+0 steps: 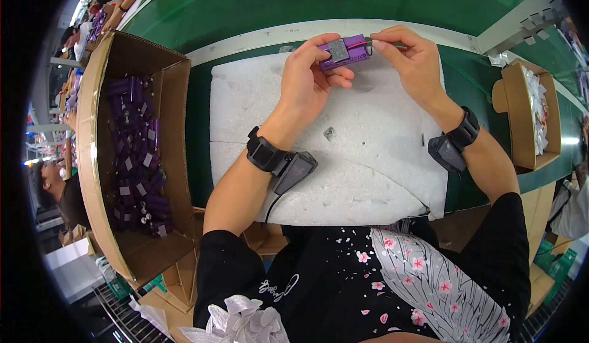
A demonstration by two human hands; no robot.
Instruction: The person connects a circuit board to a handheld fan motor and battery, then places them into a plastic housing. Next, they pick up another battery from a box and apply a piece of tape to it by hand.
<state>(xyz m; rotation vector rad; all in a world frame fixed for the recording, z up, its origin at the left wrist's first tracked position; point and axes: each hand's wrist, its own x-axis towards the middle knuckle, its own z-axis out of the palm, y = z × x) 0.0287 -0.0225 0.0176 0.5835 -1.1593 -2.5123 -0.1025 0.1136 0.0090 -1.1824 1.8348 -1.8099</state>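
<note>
A purple shrink-wrapped battery pack [357,55] with a grey square pad [338,50] on its top is gripped in my left hand [305,79], thumb above and fingers beneath. It is held over the far part of a white foam board [276,134]. Red and dark wires [363,44] come from the right end of the pack. My right hand [412,62] pinches these wires between thumb and fingertips, close beside the pack. Both wrists wear black straps with small dark devices.
On the left stands a deep cardboard box [92,116] holding many purple packs [138,159]. A smaller carton [519,116] with white pieces is at the right. Beyond a pale rail [257,50], two purple items lie on the green surface [405,0]. Other people work at the far left.
</note>
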